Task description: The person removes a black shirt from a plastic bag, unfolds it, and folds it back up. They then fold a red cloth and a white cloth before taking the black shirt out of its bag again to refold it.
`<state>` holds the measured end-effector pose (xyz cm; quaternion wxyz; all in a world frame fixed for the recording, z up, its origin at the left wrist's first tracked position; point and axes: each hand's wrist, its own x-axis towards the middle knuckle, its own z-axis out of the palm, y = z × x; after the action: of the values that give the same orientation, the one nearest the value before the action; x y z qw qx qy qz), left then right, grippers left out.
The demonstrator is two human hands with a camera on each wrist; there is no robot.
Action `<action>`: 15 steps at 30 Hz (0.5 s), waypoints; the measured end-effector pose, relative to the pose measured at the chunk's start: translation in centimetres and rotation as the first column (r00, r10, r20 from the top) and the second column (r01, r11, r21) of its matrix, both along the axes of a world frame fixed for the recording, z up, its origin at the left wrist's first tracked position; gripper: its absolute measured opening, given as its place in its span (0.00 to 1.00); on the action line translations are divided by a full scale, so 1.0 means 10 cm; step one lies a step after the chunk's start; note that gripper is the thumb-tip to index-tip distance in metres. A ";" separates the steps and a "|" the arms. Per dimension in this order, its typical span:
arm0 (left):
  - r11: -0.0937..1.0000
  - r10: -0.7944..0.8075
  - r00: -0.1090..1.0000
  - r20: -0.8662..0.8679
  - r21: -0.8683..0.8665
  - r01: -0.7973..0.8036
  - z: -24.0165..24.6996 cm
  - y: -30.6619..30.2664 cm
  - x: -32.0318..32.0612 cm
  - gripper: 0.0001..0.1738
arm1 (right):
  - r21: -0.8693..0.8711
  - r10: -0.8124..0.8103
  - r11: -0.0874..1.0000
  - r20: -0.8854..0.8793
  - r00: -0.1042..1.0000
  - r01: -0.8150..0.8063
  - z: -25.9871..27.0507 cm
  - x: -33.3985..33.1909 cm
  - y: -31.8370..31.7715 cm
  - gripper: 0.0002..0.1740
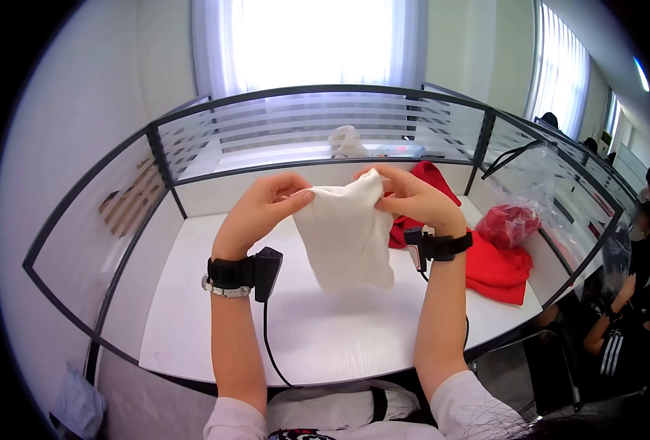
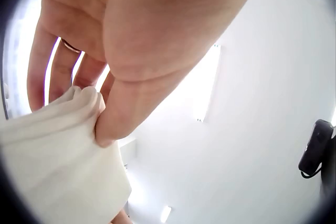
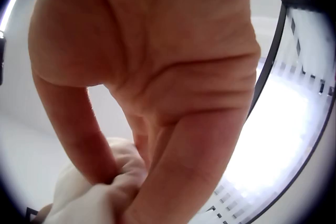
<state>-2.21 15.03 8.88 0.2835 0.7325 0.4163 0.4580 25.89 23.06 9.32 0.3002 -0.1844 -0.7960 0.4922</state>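
Observation:
A white cloth (image 1: 347,242) hangs in the air above the white desk, held by its upper corners. My left hand (image 1: 266,209) pinches its top left corner between thumb and fingers; in the left wrist view the cloth (image 2: 63,166) is gathered at the thumb tip of that hand (image 2: 121,50). At the top right corner my right hand (image 1: 420,198) pinches the cloth, which bunches between thumb and fingers of that hand (image 3: 152,77) in the right wrist view. The lower edge of the cloth hangs loose.
Red cloth (image 1: 497,273) lies on the desk's right side, beside a clear plastic bag (image 1: 538,183) with something red inside. A framed partition (image 1: 325,89) surrounds the white desk (image 1: 193,323). Beyond it stands a whitish object (image 1: 347,141). People sit at the far right.

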 end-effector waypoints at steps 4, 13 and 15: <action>0.998 0.049 0.999 -0.015 0.032 -0.048 0.04 -0.05 0.04 0.14 | -0.006 -0.006 1.000 0.119 0.993 0.007 0.05 -0.05 -0.10 0.30; 0.993 0.095 0.994 0.050 0.070 -0.099 0.06 -0.07 -0.06 0.13 | 0.073 0.065 0.994 0.164 0.984 -0.078 0.05 -0.26 -0.16 0.22; 0.989 0.124 0.991 0.050 0.076 -0.127 0.09 -0.12 -0.09 0.13 | 0.089 0.083 0.992 0.120 0.989 -0.094 0.02 -0.29 -0.14 0.23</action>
<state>-3.11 13.84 9.79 0.2344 0.7049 0.4367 0.5074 22.96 21.65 9.50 0.2394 -0.1627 -0.8419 0.4555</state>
